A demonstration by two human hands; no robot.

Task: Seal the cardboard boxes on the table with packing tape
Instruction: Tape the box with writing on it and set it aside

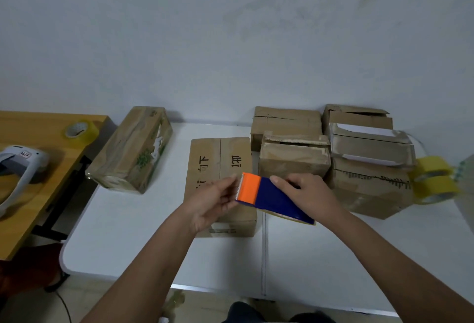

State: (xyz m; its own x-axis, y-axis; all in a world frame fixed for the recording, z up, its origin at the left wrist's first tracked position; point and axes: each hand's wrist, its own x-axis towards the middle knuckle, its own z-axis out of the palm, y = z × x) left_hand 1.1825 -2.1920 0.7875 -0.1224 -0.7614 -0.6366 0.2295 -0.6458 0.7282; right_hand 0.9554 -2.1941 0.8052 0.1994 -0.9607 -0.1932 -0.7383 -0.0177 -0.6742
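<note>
A blue tape dispenser [275,198] with an orange cutter end hangs above the white table [128,233]; my right hand [307,194] grips its blue body. My left hand [213,204] pinches at the toothed orange end. Under both hands lies a flat cardboard box [218,158] with black printed characters. A taped box [133,150] lies tilted to the left. Several worn boxes [295,158] are stacked at the back right against the wall.
Two yellow tape rolls [433,179] are stacked at the table's right edge. A wooden desk [30,181] on the left carries a clear tape roll [80,130] and a white handheld device [20,168]. The white wall rises behind the boxes.
</note>
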